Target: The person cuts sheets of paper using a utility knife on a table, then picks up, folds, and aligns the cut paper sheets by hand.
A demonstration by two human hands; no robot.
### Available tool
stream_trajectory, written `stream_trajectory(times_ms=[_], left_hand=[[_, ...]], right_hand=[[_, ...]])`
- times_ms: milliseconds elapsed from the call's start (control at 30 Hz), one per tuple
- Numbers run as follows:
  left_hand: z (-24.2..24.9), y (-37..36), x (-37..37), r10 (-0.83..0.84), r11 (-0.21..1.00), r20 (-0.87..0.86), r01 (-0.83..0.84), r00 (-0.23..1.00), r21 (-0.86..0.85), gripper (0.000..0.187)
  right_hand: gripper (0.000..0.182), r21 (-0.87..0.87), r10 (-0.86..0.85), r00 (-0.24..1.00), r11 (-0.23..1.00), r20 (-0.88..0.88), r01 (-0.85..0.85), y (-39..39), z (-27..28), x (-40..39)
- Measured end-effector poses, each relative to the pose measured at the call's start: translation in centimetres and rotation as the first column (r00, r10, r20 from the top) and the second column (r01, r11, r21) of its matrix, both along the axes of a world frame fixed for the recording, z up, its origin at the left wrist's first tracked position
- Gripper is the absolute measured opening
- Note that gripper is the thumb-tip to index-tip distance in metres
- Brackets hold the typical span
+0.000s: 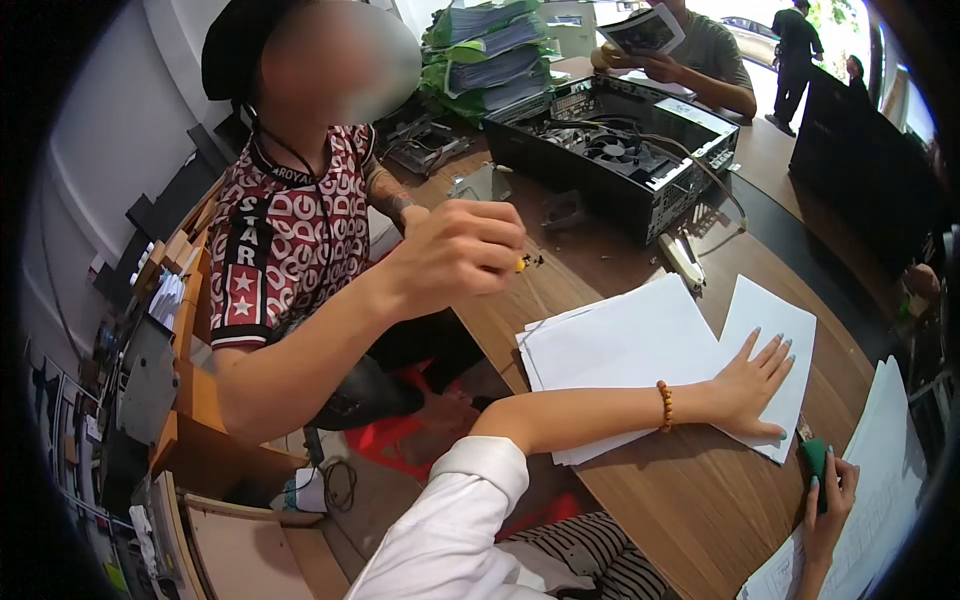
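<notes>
My left hand [757, 385] lies flat with fingers spread on a white sheet of paper [750, 310]. A beaded bracelet [665, 407] circles its wrist. Beneath my forearm is a loose stack of white paper [625, 345], partly covered by the arm. At the lower right, my right hand [833, 515] is closed around a small dark green object [815, 470] whose kind I cannot tell. Beside that hand lie more papers [885, 470], some with printed lines.
An opened computer case [620, 160] stands at the table's back. A seated person's closed hand [460, 250] hovers over the table's left edge. Behind the case, another person holds a booklet [643, 32]. A white tool [683, 262] lies above the papers. A dark monitor [855, 165] stands right.
</notes>
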State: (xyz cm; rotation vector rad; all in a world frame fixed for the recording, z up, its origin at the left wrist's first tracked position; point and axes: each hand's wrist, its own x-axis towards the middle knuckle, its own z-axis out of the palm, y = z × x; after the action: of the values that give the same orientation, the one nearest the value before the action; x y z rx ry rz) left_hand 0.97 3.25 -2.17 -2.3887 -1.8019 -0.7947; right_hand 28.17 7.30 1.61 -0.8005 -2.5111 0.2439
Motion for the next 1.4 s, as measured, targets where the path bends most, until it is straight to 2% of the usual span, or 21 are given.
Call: stream_trajectory(times_ms=[333, 500, 633, 733, 833, 900, 967, 1067, 1167, 1300, 1367, 1400], left_hand=[[0.0, 0.0, 0.0, -0.005, 1.0, 0.004, 0.005, 1.0, 0.003, 0.092], [-0.6, 0.3, 0.1, 0.005, 1.0, 0.029, -0.005, 1.0, 0.019, 0.093], [-0.8, 0.4, 0.4, 0.009, 1.0, 0.079, -0.01, 0.997, 0.009, 0.093], [-0.5, 0.2, 0.6, 0.026, 1.0, 0.101, -0.026, 0.995, -0.002, 0.094], [-0.1, -0.1, 0.6, 0.021, 1.0, 0.102, -0.022, 0.995, 0.007, 0.094], [0.3, -0.3, 0.6, 0.011, 1.0, 0.104, -0.009, 0.995, -0.023, 0.094], [0.5, -0.4, 0.5, 0.004, 0.999, 0.101, -0.001, 0.995, -0.036, 0.093], [0.6, -0.4, 0.6, 0.003, 1.0, 0.095, -0.001, 0.995, -0.027, 0.092], [0.5, -0.3, 0.4, 0.028, 0.999, 0.078, -0.03, 0.997, 0.021, 0.091], [0.6, -0.5, 0.6, 0.04, 0.999, 0.052, -0.041, 0.998, 0.006, 0.091], [0.9, -0.6, 0.3, 0.01, 0.999, 0.028, -0.008, 1.0, -0.048, 0.092], [0.6, -0.4, 0.4, 0.006, 1.0, 0.06, -0.005, 0.998, -0.022, 0.093]], right_hand=[[0.045, 0.018, -0.002, 1.0, 1.0, 0.0, 0.002, 0.0, -0.2, -0.1], [0.042, -0.05, -0.011, 1.0, 0.999, -0.021, 0.01, -0.2, 0.2, -0.2], [0.04, -0.007, -0.018, 0.998, 1.0, 0.053, 0.018, 0.2, -0.3, 0.5], [0.042, -0.014, -0.019, 1.0, 1.0, 0.016, 0.02, 0.4, -0.3, 0.6], [0.041, -0.002, -0.027, 0.996, 1.0, 0.088, 0.028, 0.3, 0.1, 0.7], [0.042, -0.085, -0.072, 0.995, 0.993, 0.066, 0.078, -0.3, 0.6, 0.3], [0.047, -0.059, -0.069, 0.998, 0.996, 0.013, 0.07, -0.5, 0.7, 0.1], [0.047, -0.114, -0.115, 0.993, 0.987, 0.007, 0.115, -1.3, 1.6, -1.0], [0.041, -0.102, -0.089, 0.996, 0.991, 0.0, 0.089, -0.9, 1.4, -1.1], [0.038, 0.051, -0.085, 0.996, 0.995, 0.023, 0.083, -1.5, 1.7, -1.6], [0.041, 0.009, -0.087, 0.994, 0.996, -0.064, 0.088, -1.1, 0.9, -0.9], [0.041, 0.008, -0.068, 0.994, 0.998, -0.08, 0.069, -1.3, 1.4, -1.4]])
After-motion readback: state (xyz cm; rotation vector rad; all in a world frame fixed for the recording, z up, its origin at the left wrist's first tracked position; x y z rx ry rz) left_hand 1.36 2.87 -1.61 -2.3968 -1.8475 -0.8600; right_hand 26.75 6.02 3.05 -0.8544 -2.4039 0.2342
